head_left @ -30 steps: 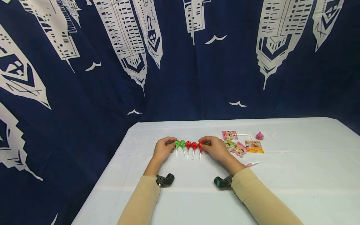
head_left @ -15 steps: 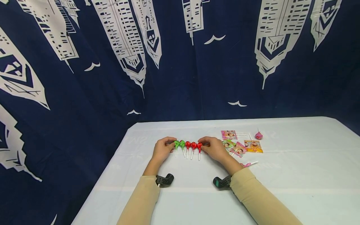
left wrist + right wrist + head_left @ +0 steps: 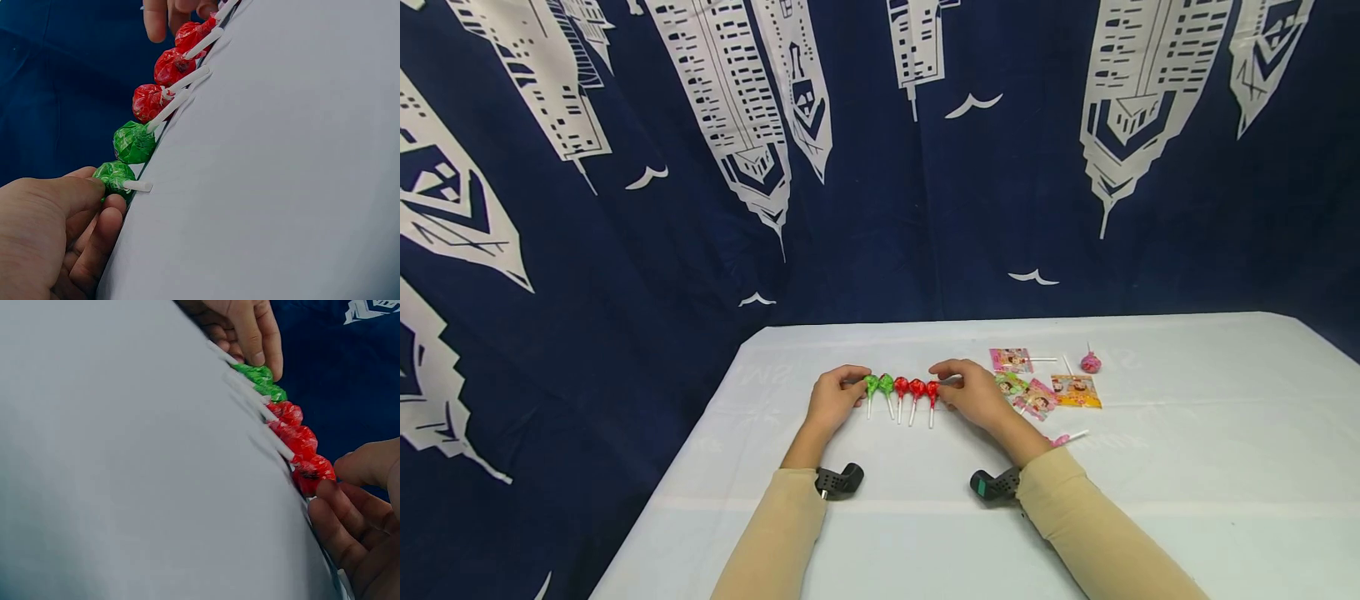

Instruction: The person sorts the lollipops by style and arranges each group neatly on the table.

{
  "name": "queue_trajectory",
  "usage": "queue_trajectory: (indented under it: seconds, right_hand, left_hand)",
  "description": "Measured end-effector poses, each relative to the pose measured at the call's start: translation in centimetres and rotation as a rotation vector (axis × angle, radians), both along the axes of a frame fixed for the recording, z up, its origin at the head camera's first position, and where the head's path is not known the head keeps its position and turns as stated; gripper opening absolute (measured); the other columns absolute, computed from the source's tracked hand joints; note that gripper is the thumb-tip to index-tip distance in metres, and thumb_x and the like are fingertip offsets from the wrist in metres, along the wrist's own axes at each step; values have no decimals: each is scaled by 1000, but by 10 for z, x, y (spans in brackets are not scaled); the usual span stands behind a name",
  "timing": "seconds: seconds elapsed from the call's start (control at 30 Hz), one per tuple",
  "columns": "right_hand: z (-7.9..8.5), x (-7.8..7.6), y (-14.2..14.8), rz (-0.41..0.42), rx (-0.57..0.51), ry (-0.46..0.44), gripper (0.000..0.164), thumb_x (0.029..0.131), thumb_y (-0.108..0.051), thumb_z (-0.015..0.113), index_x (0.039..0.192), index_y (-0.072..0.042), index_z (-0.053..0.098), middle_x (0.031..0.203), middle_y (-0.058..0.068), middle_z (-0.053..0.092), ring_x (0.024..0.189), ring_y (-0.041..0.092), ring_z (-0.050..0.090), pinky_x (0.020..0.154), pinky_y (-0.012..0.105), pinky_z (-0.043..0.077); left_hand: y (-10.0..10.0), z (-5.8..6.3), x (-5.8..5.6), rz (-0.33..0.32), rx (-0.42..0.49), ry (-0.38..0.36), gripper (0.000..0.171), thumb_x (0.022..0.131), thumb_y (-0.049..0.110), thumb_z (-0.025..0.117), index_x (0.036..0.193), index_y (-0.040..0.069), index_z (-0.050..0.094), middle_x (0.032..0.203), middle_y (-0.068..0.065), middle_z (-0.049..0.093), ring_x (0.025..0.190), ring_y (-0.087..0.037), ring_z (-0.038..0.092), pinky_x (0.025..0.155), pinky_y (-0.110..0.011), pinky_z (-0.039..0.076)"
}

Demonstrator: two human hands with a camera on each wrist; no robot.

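Observation:
Two green lollipops and three red ones lie in a row on the white table, sticks toward the person. My left hand pinches the outermost green lollipop by its wrapped head, between thumb and fingers. Beside it lies the second green lollipop. At the other end, my right hand is around the outermost red lollipop. Its fingers are loosely spread, with the index finger raised off the candy. The thumb and a lower finger are close to the wrapper or barely touch it. Another red lollipop lies in between.
Right of the row lie a pink packet, a green packet, another pink packet and an orange packet. A pink lollipop lies behind them. Another pink lollipop is partly behind the right forearm. A navy patterned cloth hangs behind the table.
The outermost red lollipop has moved left, closer to the other reds. After that, the right hand's index finger has lifted off it. The left hand has stayed in place.

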State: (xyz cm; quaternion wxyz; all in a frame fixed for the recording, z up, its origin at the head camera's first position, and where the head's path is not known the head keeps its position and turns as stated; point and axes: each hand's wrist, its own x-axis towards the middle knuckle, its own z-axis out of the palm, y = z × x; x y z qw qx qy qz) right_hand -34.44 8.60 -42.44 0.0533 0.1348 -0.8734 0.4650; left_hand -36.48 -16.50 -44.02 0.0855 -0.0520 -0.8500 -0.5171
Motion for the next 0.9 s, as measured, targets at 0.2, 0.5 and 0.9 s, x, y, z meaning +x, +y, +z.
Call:
queue_trajectory:
  seconds: [0.2,0.5,0.9]
  right_hand:
    - [8,2,4,2,-161,-57,31,94,-7,64,125,-4,67,110,17,65,72,16,60,60,25,55]
    - [44,10,32,80,-182,-137,32,98,-22,63,128,-12,65,110,15,63,77,18,57,71,31,56]
    - [58,42,87,149,-8,-93,31,97,-26,66,124,-11,67,115,16,67,86,18,60,67,27,54]
  left_hand:
    - [-3,-2,1,0,-4,-6,19,94,7,67,111,9,75,108,-11,74,67,-6,63,59,-19,54]
    - [-3,0,-3,1,-3,5,19,94,8,68,111,10,75,109,-10,74,65,-7,62,58,-20,54]
    - [-2,1,-4,-12,-13,-2,19,95,9,67,113,10,74,108,-10,74,66,-7,62,60,-21,55]
